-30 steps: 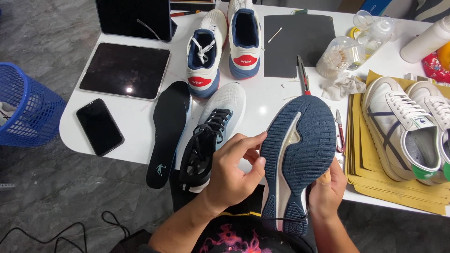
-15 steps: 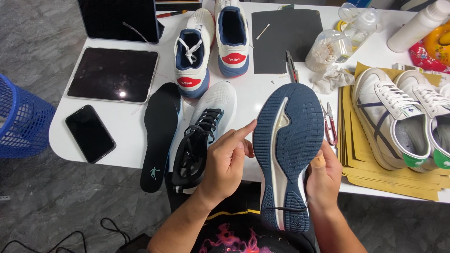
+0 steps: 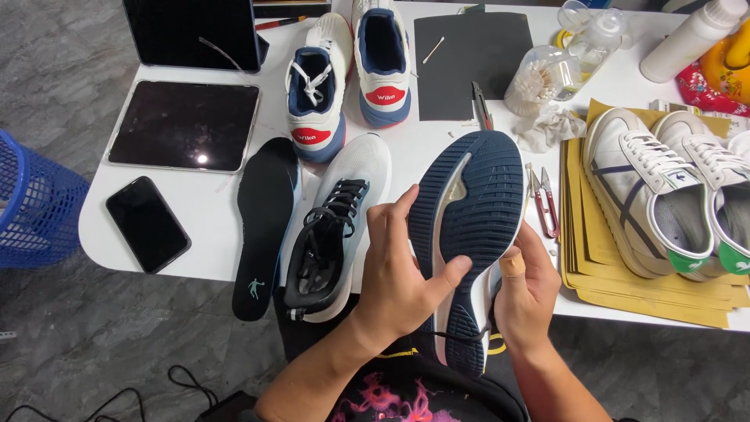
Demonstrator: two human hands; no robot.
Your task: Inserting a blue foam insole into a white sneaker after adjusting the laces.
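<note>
Both my hands hold a sneaker (image 3: 473,211) turned sole up, its navy ribbed outsole facing me. My left hand (image 3: 398,270) grips its left edge, thumb pressed on the sole near the arch. My right hand (image 3: 525,293), a bandage on the thumb, cups the right side and heel. The matching white sneaker with black laces (image 3: 332,230) lies on the white table (image 3: 195,234) just left of my left hand. A black insole (image 3: 266,223) lies beside it.
A white, navy and red sneaker pair (image 3: 348,74) stands at the back. White low sneakers (image 3: 664,195) rest on tan sheets (image 3: 625,289) at right. Small scissors (image 3: 543,199), phone (image 3: 147,223), tablet (image 3: 186,125), dark mat (image 3: 469,62), jar of swabs (image 3: 539,78), blue basket (image 3: 35,203).
The upturned sneaker has come closer and more upright in my hands. My left thumb has moved onto the sole, and the view has shifted slightly.
</note>
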